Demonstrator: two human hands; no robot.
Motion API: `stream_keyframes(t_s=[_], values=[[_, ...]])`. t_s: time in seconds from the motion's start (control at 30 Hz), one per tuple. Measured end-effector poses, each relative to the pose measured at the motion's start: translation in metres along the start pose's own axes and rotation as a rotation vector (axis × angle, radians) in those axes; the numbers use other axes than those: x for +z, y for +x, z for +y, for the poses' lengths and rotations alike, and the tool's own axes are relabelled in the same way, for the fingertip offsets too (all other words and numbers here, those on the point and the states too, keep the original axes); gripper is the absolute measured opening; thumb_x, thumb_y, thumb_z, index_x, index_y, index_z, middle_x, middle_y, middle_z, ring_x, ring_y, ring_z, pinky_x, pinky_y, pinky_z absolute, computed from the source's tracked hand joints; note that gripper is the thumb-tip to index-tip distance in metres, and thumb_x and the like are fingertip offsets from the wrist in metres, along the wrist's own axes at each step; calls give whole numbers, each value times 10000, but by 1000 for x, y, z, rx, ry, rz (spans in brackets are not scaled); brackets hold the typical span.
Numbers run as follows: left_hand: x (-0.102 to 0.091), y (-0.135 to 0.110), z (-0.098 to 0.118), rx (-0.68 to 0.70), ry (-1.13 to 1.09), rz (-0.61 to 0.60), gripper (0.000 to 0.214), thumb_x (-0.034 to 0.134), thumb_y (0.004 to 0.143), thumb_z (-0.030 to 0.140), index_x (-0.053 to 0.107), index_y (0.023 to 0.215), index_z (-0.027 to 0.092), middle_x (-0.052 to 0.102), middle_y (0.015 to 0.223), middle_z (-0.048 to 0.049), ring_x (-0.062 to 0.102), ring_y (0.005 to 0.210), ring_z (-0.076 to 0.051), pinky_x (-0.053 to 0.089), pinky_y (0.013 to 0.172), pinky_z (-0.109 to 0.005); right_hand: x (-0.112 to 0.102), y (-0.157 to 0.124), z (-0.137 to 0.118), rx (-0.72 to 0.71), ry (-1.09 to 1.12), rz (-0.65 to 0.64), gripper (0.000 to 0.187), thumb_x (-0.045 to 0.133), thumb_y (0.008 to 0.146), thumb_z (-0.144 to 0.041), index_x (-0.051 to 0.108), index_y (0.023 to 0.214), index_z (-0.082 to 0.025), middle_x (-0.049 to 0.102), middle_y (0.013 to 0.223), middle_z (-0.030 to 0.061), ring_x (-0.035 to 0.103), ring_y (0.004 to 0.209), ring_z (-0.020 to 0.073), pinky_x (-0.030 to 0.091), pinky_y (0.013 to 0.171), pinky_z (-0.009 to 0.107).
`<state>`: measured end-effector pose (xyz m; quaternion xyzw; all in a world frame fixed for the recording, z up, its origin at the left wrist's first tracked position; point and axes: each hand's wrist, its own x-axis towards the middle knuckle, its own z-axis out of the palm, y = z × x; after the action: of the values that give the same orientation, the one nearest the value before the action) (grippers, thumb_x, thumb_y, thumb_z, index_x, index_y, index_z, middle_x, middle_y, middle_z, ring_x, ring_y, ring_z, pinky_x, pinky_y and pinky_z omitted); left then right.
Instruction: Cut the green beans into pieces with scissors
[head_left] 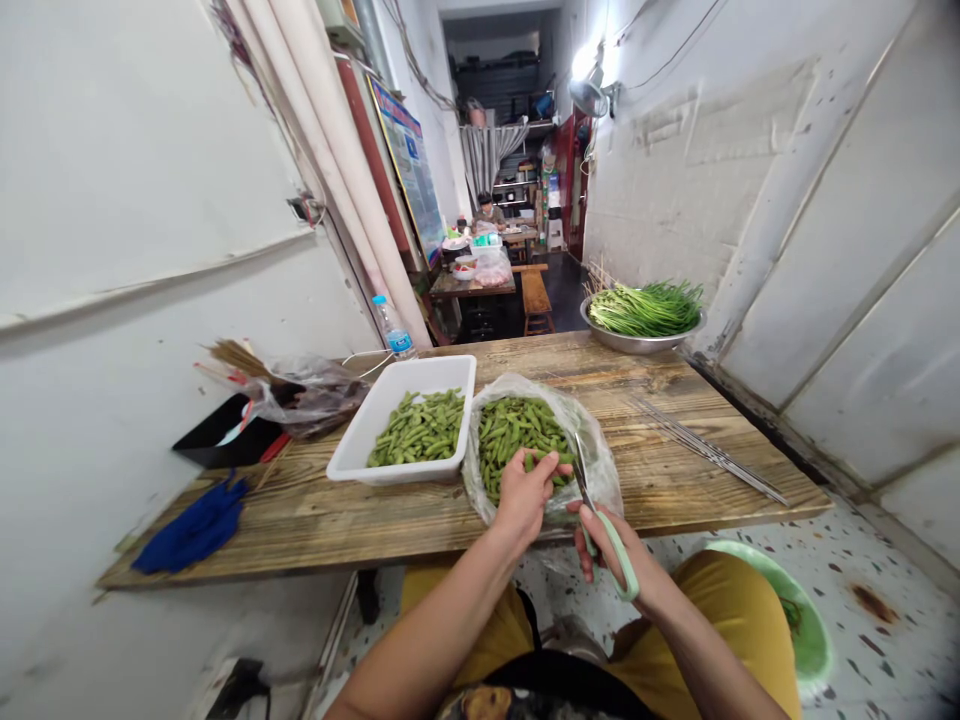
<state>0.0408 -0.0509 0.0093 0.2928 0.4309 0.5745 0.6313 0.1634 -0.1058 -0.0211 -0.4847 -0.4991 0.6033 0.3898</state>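
Note:
My left hand (523, 495) is closed in a pinch over the bag, with a green edamame pod (531, 461) between its fingers. In my right hand (611, 545) is a pair of scissors (622, 562) with pale green handles; the blades point up and away, just right of the pod. Below both hands, a clear plastic bag (600, 455) lies open on the table, holding a heap of edamame pods (517, 425). Left of the bag, touching or nearly so, a white plastic tray (346, 452) contains more pods (420, 428).
The wooden table (330, 520) also bears metal skewers (709, 448), a steel bowl (645, 344) of green stalks, a water bottle (394, 330), a blue cloth (191, 525) and a black box (225, 440). A green basin (814, 625) stands on the floor. Someone sits far back.

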Motion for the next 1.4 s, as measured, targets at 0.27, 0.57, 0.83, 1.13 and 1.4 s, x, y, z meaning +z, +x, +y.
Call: stream_keyframes(t_s=[0.27,0.57,0.83,1.13,1.4], values=[[-1,-2,-2,6,30,-39,415,715,609,322,331,704,195,561,537,54,229,305,13,97,357,-172,3,-1,-3,-24,-3,0,416,467,787,-604,501,769,-190,461,572,-45,460,431,103,420,396,239],[-29,12,14,157,260,124,287,621,691,379,427,774,184,554,566,39,306,360,-27,183,381,-170,4,8,17,52,115,32,381,551,751,-570,485,787,-197,445,539,-75,385,342,63,349,296,191],[-115,54,110,688,1480,596,403,589,738,255,552,1133,185,512,1242,-149,389,1189,-320,305,934,-451,-9,8,23,92,95,19,429,474,767,-627,446,695,-206,470,589,-46,439,427,89,394,390,223],[-73,70,56,596,1682,-7,185,594,756,202,684,912,245,684,857,-60,513,953,-246,221,936,-449,-2,3,19,81,23,-45,417,492,770,-602,491,890,-203,453,591,-54,438,432,95,369,362,206],[-58,49,43,538,1112,15,216,528,782,250,696,907,195,693,898,-63,591,881,-201,399,847,-325,4,9,27,63,33,-67,433,488,789,-588,510,984,-203,457,599,-48,433,432,97,375,368,210]])
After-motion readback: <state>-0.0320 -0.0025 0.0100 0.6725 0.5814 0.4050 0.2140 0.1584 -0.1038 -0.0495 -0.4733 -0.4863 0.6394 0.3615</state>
